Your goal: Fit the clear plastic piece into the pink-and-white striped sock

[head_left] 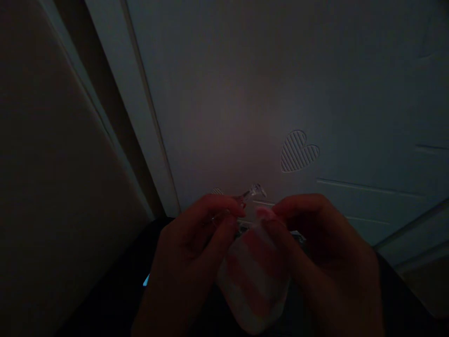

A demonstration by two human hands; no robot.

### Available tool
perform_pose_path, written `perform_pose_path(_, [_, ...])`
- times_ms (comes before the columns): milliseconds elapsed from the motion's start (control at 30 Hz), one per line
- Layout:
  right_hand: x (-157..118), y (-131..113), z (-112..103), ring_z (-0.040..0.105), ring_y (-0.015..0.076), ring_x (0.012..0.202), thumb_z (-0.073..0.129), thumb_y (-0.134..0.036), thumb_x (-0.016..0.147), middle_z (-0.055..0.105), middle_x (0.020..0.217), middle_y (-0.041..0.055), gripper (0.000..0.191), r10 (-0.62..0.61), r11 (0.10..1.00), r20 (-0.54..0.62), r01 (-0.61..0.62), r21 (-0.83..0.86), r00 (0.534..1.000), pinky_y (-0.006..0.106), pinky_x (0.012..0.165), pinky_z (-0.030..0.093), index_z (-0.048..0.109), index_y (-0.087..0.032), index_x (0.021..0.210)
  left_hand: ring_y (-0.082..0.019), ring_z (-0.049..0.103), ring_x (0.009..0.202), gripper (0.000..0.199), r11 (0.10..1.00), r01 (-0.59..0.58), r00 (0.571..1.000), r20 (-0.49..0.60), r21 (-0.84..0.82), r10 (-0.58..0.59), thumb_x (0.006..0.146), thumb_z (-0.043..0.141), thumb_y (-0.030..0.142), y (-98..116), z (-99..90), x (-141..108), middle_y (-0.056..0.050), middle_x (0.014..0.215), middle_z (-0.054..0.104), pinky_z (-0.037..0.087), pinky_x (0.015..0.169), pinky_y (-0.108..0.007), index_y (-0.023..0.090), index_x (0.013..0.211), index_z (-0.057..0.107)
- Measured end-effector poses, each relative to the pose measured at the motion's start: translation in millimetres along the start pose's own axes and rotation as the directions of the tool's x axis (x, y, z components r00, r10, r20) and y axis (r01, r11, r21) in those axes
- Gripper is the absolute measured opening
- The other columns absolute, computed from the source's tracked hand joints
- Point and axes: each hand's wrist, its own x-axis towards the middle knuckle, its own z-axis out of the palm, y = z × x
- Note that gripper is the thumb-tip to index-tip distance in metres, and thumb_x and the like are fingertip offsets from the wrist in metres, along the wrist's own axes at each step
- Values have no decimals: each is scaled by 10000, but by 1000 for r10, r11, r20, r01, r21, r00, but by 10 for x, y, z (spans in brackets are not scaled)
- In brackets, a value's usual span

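The view is very dark. My left hand (199,248) is closed, its thumb and forefinger pinching a clear, shiny thing that looks like eyeglasses (257,189). One clear end of it sticks out past the fingertips, and a curved, rim-like edge shows behind the thumb. My right hand (322,252) is closed too, with thumb and fingers pinched on the top of a pink-and-white striped cloth (257,276). The cloth hangs down between both hands. Behind it, more clear glints show by the right fingers, but the cloth and fingers hide how they join.
Ahead stands a pale door or panel (224,103) with a grooved heart (298,152) and straight grooves. A plain wall (52,164) rises on the left. Dark fabric (119,281) lies below the hands, with a small bright blue glow (146,280) beside my left wrist.
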Motion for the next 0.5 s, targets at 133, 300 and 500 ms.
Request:
perform_pose_path(133, [-13, -19, 16, 603, 150, 588, 602, -336, 746, 624, 662, 0, 118, -1, 1000, -31, 1, -7, 1000, 222, 454, 470, 591, -221, 769, -163, 634, 792, 115, 999, 12, 1000, -25, 45, -10, 766, 545, 235, 1, 0, -10, 23, 841, 677, 530, 678, -238, 236, 838, 634])
perform_pose_path(300, [-11, -37, 19, 597, 140, 562, 606, -348, 737, 620, 657, -9, 122, 15, 1000, -16, -16, -27, 1000, 216, 438, 459, 598, -227, 748, -152, 634, 769, 113, 999, 4, 1000, -11, 34, -4, 760, 559, 251, 33, 17, -32, 26, 842, 677, 534, 665, -229, 244, 842, 636])
perform_pose_path(500, [-12, -44, 20, 605, 147, 590, 601, -333, 738, 616, 656, -7, 111, 22, 1000, -6, -22, 10, 1000, 218, 437, 470, 606, -224, 760, -155, 637, 778, 100, 1000, 5, 1000, -17, 12, -5, 750, 577, 257, 53, 33, -44, 18, 855, 682, 533, 670, -229, 235, 825, 640])
